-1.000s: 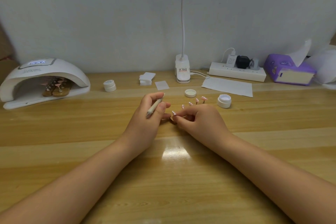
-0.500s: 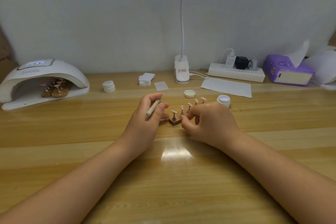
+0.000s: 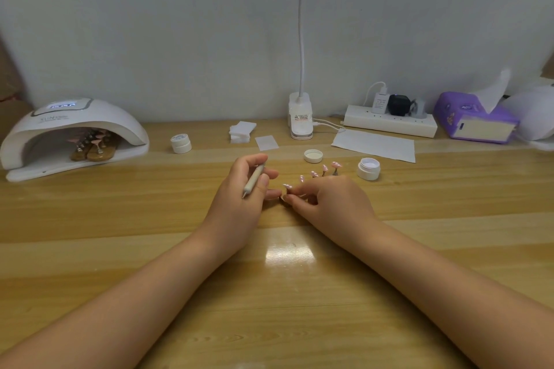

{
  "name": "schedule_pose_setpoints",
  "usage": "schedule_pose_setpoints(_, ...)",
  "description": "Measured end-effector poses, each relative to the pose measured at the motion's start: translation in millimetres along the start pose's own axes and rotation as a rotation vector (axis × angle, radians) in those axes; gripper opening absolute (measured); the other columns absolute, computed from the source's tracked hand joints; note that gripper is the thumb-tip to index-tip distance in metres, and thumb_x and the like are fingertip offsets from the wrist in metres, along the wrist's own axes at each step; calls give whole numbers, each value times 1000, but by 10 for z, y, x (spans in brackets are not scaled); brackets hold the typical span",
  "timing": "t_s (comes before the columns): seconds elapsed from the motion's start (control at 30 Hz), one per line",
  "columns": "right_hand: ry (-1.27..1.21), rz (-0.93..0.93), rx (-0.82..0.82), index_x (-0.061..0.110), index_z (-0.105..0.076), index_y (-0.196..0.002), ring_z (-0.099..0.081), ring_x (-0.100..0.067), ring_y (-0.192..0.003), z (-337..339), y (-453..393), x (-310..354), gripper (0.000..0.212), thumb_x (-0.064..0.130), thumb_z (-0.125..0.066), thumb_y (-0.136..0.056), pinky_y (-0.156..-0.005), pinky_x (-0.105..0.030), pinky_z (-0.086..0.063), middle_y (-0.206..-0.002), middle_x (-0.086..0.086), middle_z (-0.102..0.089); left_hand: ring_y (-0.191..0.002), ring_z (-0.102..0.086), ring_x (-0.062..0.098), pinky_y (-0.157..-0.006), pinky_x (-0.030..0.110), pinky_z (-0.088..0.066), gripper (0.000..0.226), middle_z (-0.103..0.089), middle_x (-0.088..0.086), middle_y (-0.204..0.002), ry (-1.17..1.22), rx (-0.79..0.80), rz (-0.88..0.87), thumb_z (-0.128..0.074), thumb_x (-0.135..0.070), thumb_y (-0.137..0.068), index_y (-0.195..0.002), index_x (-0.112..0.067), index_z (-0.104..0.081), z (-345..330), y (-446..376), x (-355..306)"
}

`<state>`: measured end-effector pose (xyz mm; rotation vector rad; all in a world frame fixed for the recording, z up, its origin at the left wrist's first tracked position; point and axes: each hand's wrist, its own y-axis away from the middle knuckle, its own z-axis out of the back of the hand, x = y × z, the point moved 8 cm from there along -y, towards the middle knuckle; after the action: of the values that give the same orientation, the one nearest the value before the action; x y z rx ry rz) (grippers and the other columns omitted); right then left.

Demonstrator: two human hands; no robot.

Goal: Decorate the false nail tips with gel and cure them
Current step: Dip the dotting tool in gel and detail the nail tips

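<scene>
A row of pink false nail tips [image 3: 324, 170] stands on small stems at the middle of the wooden desk [image 3: 120, 219], running from near left to far right. The nearest tip sits at the fingertips of the right hand [image 3: 326, 204], whose fingers curl down around the near end of the row and pinch its stand; the stand itself is mostly hidden under them. Just left of it, the left hand [image 3: 239, 198] grips a slim pale pen-like tool [image 3: 254, 180] between thumb and fingers, its point aimed down and toward the person, and one of its fingertips reaches to the near end of the row.

Just beyond the row lie an open white gel pot [image 3: 368, 169] to the right and its loose lid [image 3: 313, 156] to the left. A closed white pot [image 3: 181, 143] stands farther left. At the far left a white curing lamp [image 3: 72, 135] shelters more pink tips on wooden holders [image 3: 96, 147], with its display lit. Toward the far edge are a stack of white wipes [image 3: 241, 132], a single wipe [image 3: 266, 142], a clip lamp base [image 3: 300, 120], a sheet of paper [image 3: 374, 145], a power strip [image 3: 389, 124] with plugs, and a purple tissue box [image 3: 476, 120] at far right.
</scene>
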<state>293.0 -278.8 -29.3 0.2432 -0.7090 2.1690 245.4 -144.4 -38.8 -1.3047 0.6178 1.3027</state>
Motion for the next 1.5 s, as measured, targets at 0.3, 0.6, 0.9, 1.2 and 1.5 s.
schedule_pose_setpoints(0.3, -147, 176, -277, 20, -77, -91, -56, -13, -57, 375, 44, 175, 15, 30, -66, -89, -63, -38, -51, -63, 1, -67, -89, -72, 15, -85, 28, -55, 23, -63, 2, -112, 36, -23, 21, -42, -14, -102, -122, -24, -47, 26, -10, 42)
schedule_pose_setpoints(0.6, -198, 187, -365, 17, -77, -92, -57, -14, -57, 496, 52, 138, 14, 28, -71, -86, -55, -40, -49, -65, 0, -67, -86, -72, 14, -86, 33, -54, 23, -63, 2, -112, 8, -34, 17, -41, -16, -103, -124, -23, -47, 44, -12, 47)
schedule_pose_setpoints(0.9, -146, -11, -80, 26, -77, -89, -61, -14, -72, 93, 3, -4, 18, 38, -65, -88, -99, -32, -40, -72, 4, -70, -86, -72, 16, -85, 32, -56, 22, -62, 3, -112, 30, -38, 16, -42, -14, -102, -121, -24, -48, 37, -16, 53)
schedule_pose_setpoints(1.2, 44, 80, -4, 25, -76, -87, -60, -13, -71, 141, 20, 1, 28, 48, -61, -87, -84, -24, -44, -68, 7, -66, -86, -72, 16, -83, 28, -55, 22, -63, 2, -112, 45, -34, 28, -41, -14, -102, -121, -24, -48, 39, -11, 49)
schedule_pose_setpoints(1.5, 438, -38, 63, 25, -60, -62, -53, -11, -66, 537, -176, -568, 37, 55, -57, -83, -50, -24, -35, -64, 8, -57, -85, -72, 12, -82, 25, -53, 22, -63, -2, -112, 14, -26, 20, -40, -17, -103, -121, -27, -47, 47, -12, 53)
